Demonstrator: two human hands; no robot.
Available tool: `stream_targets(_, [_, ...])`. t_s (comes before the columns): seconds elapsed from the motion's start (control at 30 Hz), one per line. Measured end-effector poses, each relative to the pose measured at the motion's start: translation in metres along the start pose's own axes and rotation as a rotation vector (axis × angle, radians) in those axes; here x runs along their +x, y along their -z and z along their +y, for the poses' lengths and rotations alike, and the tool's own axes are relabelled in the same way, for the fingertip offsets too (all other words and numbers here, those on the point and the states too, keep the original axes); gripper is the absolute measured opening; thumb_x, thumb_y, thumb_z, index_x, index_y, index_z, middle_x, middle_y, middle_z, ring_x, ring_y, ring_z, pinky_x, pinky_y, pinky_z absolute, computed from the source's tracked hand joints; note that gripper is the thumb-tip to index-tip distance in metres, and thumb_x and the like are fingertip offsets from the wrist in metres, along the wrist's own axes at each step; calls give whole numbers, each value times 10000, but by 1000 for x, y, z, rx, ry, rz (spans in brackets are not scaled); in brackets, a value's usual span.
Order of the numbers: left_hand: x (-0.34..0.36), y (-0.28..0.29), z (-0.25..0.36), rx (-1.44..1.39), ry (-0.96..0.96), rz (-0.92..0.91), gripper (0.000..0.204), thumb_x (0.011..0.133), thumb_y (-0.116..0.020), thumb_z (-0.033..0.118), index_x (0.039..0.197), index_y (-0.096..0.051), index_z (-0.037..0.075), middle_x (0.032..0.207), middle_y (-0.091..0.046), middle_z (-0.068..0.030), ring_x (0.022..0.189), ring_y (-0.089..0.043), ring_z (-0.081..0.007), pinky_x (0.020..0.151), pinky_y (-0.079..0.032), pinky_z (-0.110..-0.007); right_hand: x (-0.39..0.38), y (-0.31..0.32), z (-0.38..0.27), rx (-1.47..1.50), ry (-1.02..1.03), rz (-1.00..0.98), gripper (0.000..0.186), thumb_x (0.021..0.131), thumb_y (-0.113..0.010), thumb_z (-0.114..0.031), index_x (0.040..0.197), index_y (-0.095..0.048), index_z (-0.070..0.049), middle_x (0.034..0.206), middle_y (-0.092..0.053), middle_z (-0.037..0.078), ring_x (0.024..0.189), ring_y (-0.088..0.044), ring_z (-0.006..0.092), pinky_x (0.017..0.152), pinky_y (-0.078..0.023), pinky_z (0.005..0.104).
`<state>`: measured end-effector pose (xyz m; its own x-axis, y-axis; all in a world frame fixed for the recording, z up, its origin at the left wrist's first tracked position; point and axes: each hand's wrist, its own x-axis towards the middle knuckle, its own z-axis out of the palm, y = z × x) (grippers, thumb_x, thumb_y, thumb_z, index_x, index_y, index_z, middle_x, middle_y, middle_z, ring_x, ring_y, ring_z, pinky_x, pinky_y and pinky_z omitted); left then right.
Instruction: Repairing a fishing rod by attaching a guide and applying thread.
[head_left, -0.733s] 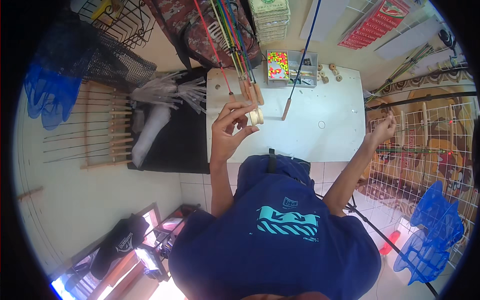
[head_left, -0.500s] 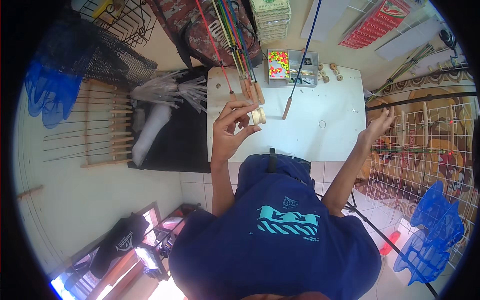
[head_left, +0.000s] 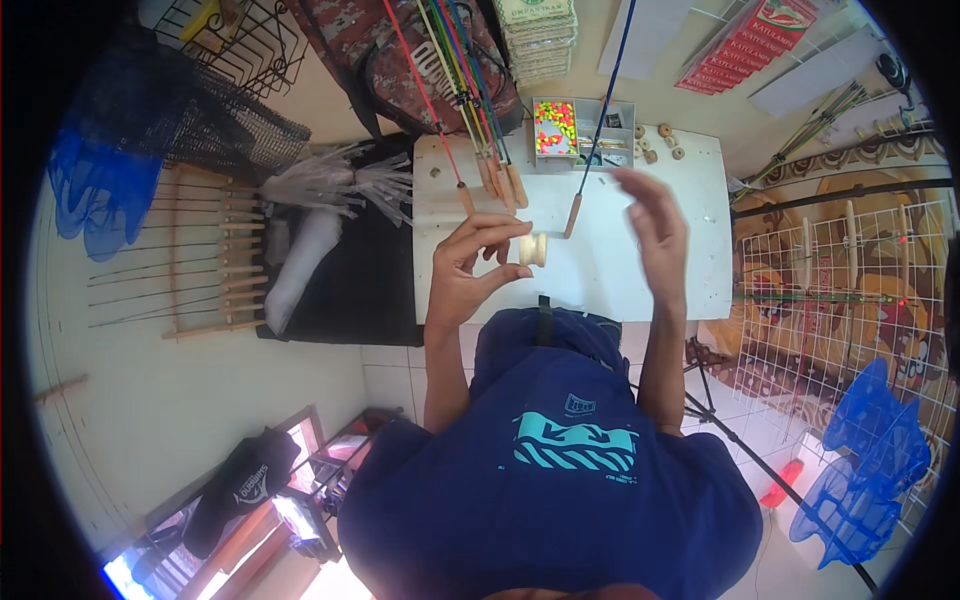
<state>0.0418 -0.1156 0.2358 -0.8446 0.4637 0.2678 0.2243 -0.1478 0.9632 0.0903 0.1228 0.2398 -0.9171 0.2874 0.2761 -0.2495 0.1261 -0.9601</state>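
Note:
My left hand holds a small pale wooden spool between thumb and fingers, raised above the near edge of the white table. My right hand is lifted just right of the spool, fingers apart and slightly blurred, holding nothing I can see. Several thin rods with wooden handles lean across the table's far left part. A blue rod with a wooden grip lies toward the table's middle.
A compartment box with bright beads and several small wooden spools sit at the table's far edge. A black mat with clear plastic bags lies left. A wire grid rack stands right, blue nets beyond it.
My right hand has come in from the wire rack on the right toward the spool. My left hand with the spool has stayed in place.

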Motion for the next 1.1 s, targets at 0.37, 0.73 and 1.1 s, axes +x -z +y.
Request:
stream_targets(0.37, [2,3,43,56,-192,-59,370,697,-747,-98,1039,-715,40,1092,-644,-105,968,-651,-187,806,-549,-286,-4,-31,-40,-38,106,-425,313,821,-685,-28,1134,-661,-22,1015,-709,112,842,-684,203,741,-523,308])
stream_targets(0.73, [2,-2,50,68,-231,-87,287,749,-714,-107,990,-715,49,1109,-612,-162,961,-670,-228,779,-579,-298,-4,-26,-42,-164,136,-410,182,805,-704,-73,985,-728,-57,829,-707,35,656,-520,131,587,-393,274])
stream_targets(1.1, [1,-6,44,73,-247,-79,304,748,-707,-116,997,-702,59,1105,-612,-162,981,-660,-236,784,-572,-303,-5,-19,-54,-78,240,-201,102,792,-693,-12,884,-712,-53,771,-696,14,696,-525,140,628,-418,279])
